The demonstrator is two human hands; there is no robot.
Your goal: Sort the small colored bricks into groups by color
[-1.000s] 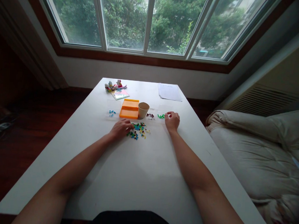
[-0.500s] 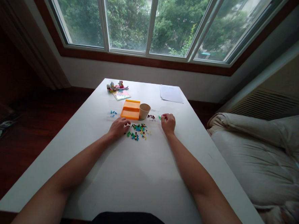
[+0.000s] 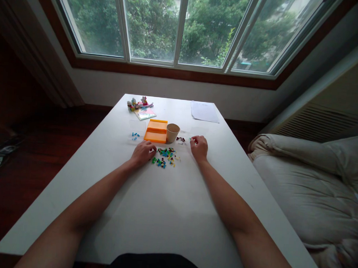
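Fingers of my left hand (image 3: 142, 153) curl at the left edge of the mixed pile of small pieces (image 3: 167, 152), thumb and forefinger close together; through this camera I can't tell whether a piece sits between them. My right hand's (image 3: 199, 148) fingers are bunched inward with a speck of green (image 3: 190, 139) at the tips; whether they grip it, I can't tell. The pile lies just right of the left fingers, on the white surface (image 3: 162, 214). I'd pinch with fingertips only, one piece at a time, wrists low. Dark brown pieces (image 3: 181, 139) lie just left of the right fingers, so I'd hold those knuckles clear. Beyond the left fingers sit an orange tray (image 3: 155, 137) and blue pieces (image 3: 135, 136).
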